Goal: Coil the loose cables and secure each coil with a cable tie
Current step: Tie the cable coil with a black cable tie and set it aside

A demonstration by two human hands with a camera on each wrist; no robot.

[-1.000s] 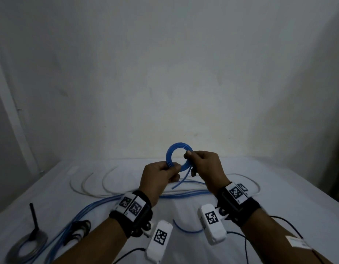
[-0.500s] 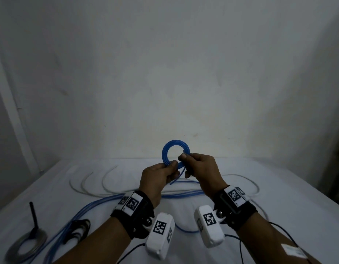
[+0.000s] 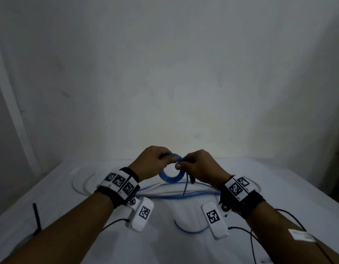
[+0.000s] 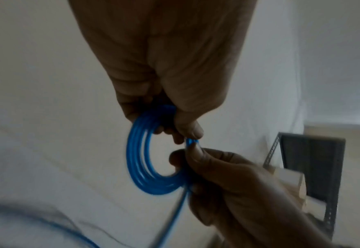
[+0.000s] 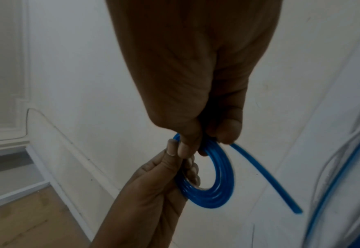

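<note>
A small coil of blue cable [image 3: 171, 178] hangs in the air between both hands, above the white table [image 3: 69, 216]. My left hand [image 3: 167, 158] grips the coil's top left, fingers curled round the strands [image 4: 151, 115]. My right hand [image 3: 181, 163] pinches the coil's top right between thumb and fingers [image 5: 193, 142]. The coil [image 4: 140, 167] has several turns [image 5: 221, 193]. Its free tail [image 3: 185, 187] hangs down from my right hand toward the table [image 5: 264, 177]. A dark bit shows under my right hand; I cannot tell what it is.
Long loose blue cables [image 3: 174, 195] and white cables [image 3: 84, 185] lie across the table beyond my wrists. A short blue piece [image 3: 189, 228] lies near me. A black upright strip [image 3: 37, 220] stands at the left edge. A dark metal rack [image 4: 313, 167] stands off to the right.
The coil stood above my fingers before; it now hangs below them. Both hands have turned over the top of it and risen slightly. The tail still hangs from the right side.
</note>
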